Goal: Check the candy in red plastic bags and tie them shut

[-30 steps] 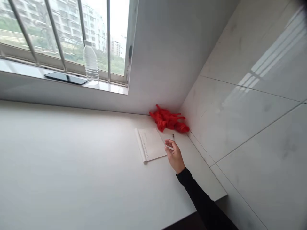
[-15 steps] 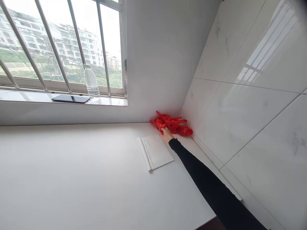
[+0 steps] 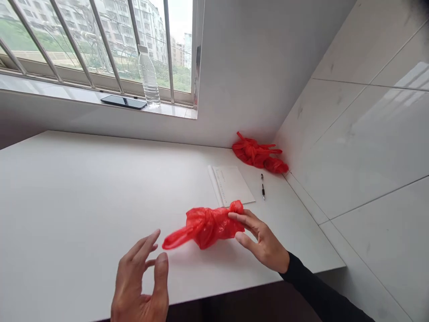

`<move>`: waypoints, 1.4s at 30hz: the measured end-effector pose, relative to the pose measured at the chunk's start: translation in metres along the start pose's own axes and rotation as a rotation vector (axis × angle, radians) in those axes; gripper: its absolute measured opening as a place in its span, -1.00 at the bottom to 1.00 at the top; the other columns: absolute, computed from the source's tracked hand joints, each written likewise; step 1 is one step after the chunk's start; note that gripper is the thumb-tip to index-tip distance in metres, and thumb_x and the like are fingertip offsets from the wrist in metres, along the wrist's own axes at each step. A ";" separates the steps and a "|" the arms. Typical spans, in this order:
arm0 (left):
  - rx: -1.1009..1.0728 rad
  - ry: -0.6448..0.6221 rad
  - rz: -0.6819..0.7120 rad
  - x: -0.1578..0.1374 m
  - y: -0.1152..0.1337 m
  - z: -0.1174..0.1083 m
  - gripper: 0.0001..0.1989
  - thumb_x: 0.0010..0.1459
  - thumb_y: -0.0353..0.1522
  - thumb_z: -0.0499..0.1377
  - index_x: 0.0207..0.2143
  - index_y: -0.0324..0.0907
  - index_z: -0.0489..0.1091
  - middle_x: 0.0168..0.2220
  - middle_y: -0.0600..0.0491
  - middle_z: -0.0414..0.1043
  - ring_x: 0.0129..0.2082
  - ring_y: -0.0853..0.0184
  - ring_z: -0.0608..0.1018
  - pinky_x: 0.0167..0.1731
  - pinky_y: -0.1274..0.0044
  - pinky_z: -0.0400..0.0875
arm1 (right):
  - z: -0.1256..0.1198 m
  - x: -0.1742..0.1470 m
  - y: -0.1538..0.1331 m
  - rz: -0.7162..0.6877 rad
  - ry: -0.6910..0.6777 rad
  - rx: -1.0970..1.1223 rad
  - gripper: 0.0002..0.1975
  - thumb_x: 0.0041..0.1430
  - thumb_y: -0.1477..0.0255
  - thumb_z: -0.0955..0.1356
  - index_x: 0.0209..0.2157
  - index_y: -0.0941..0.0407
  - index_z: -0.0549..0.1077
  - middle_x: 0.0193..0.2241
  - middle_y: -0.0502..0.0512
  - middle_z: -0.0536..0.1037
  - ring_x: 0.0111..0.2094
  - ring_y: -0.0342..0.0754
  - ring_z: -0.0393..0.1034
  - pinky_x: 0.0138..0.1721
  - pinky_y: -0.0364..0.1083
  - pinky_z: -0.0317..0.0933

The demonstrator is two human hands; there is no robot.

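A knotted red plastic bag (image 3: 211, 226) is over the front part of the white table, its looped handle pointing left. My right hand (image 3: 264, 241) has fingers and thumb on the bag's right end in a loose grip. What the bag contains is hidden. Left of the handle, my left hand (image 3: 142, 275) is open, thumb and fingers apart, holding nothing. Just behind the bag lies a notebook (image 3: 234, 183) with printed lines on its page. To the notebook's right is a black and clear pen (image 3: 263, 190).
More red plastic bags (image 3: 256, 154) are bunched in the back right corner against the tiled wall (image 3: 375, 156). On the sill of the barred window stand a water bottle (image 3: 149, 78) and a dark phone or tablet (image 3: 124, 102). The white table (image 3: 100, 192) ends close in front.
My right hand has come back from the corner with one red bag. My left hand has entered the view. The pen now shows, and the camera's view has shifted.
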State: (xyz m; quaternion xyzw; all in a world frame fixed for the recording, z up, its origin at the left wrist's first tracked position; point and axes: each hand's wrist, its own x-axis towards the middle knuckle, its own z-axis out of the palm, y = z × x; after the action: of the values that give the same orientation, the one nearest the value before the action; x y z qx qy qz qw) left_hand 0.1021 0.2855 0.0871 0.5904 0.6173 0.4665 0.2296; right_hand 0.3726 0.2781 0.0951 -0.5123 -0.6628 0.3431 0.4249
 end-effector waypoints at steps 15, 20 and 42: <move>0.062 -0.425 0.311 -0.014 -0.004 0.030 -0.79 0.29 -0.14 0.15 -0.17 0.08 0.56 -0.04 0.03 0.51 0.06 0.14 0.46 -0.07 0.32 0.50 | 0.030 -0.033 -0.010 -0.268 0.030 -0.566 -0.78 0.31 0.44 0.36 -0.02 0.03 0.44 0.02 0.13 0.45 0.14 0.08 0.31 0.38 0.29 -0.04; 0.032 -0.288 -0.061 -0.001 -0.011 0.019 -0.65 0.14 0.04 0.18 -0.27 0.03 0.55 -0.04 0.05 0.55 -0.02 0.09 0.52 -0.41 0.44 0.44 | 0.016 -0.037 -0.004 -0.154 0.118 -0.526 -0.92 0.32 0.52 0.32 -0.24 0.04 0.40 -0.29 -0.02 0.50 -0.17 -0.06 0.44 0.38 0.24 -0.05; -0.051 -0.251 -0.106 0.009 0.007 0.000 -0.61 0.20 0.03 0.18 -0.03 0.07 0.46 0.04 0.07 0.50 0.05 0.12 0.50 -0.10 0.35 0.44 | 0.006 -0.041 -0.017 0.304 0.257 -0.231 -0.77 0.38 0.19 0.26 -0.19 0.03 0.42 -0.22 0.05 0.51 -0.18 0.01 0.39 -0.37 -0.06 0.21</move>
State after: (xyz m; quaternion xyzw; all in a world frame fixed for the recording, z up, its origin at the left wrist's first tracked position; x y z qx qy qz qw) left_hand 0.1037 0.2931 0.0952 0.6049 0.6019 0.3916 0.3443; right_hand 0.3652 0.2344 0.0995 -0.6911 -0.5530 0.2571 0.3879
